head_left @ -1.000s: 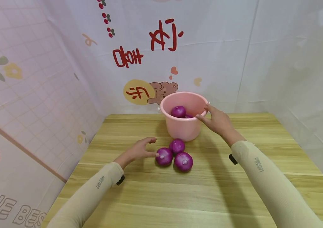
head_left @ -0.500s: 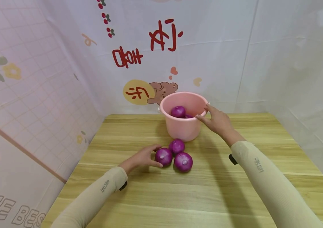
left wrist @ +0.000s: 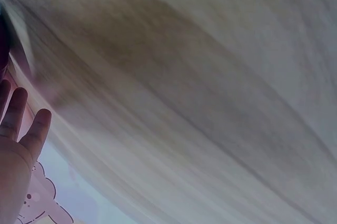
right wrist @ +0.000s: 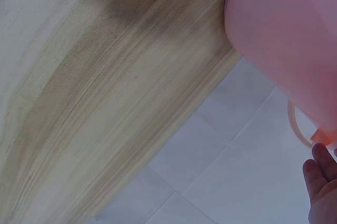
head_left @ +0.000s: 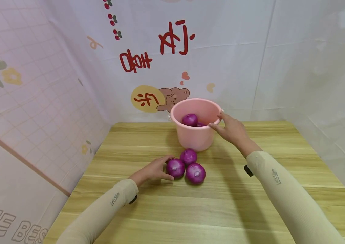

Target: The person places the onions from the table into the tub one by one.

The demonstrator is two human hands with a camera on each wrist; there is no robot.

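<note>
In the head view my left hand (head_left: 154, 171) curls its thumb and fingers round the left side of a purple onion (head_left: 175, 168) on the wooden table. Two more onions touch or nearly touch it: one behind (head_left: 189, 156) and one to the right (head_left: 195, 173). My right hand (head_left: 234, 130) grips the right rim of a pink bucket (head_left: 195, 139), thumb at the front. Inside the bucket lies an onion (head_left: 190, 120), with part of another (head_left: 201, 124) showing. The left wrist view has my left hand (left wrist: 18, 155) at its lower left, a dark sliver of onion above it.
The bucket stands upright near the back edge of the wooden table (head_left: 172, 210), close to a printed white cloth wall (head_left: 236, 67). Another cloth wall (head_left: 32, 101) rises along the left. A pale bucket handle (right wrist: 297, 126) hangs in the right wrist view.
My left hand has moved right and slightly toward me, from above the left onion to round it. That onion has shifted very slightly. The right hand stays on the bucket rim.
</note>
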